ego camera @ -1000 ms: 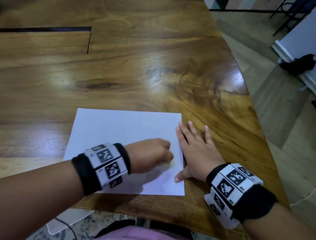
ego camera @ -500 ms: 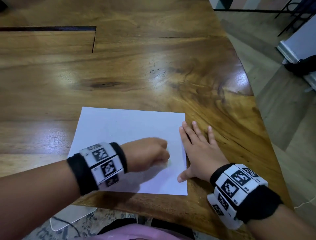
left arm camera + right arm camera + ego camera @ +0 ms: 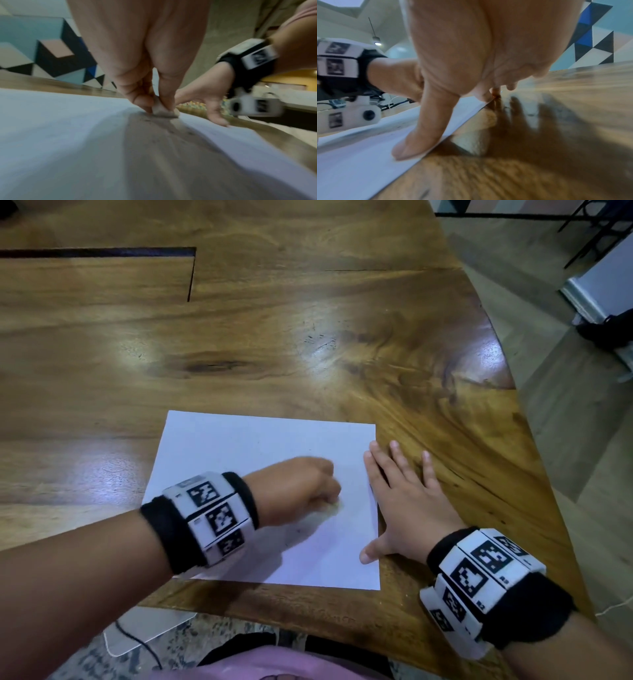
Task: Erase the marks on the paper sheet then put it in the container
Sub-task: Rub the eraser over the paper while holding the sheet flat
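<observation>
A white paper sheet (image 3: pixel 260 450) lies flat near the front edge of the wooden table (image 3: pixel 308 337). My left hand (image 3: pixel 308 491) sits over the sheet's right half and pinches a small pale eraser (image 3: pixel 164 111), pressing it onto the paper (image 3: pixel 60 128). Faint grey specks lie on the sheet near the eraser. My right hand (image 3: pixel 400 494) lies flat with straight fingers along the sheet's right edge, its thumb (image 3: pixel 418 143) pressing on the paper (image 3: pixel 359 155). No container is in view.
The table's curved right edge (image 3: pixel 513 392) drops to the floor close to my right hand. A dark slot (image 3: pixel 96 253) crosses the tabletop at the far left. A white flat object with a cable (image 3: pixel 144 628) lies on the floor below the front edge.
My left hand with the eraser has shifted slightly up and left across the sheet in a rubbing stroke. The right hand stays flat on the sheet's edge.
</observation>
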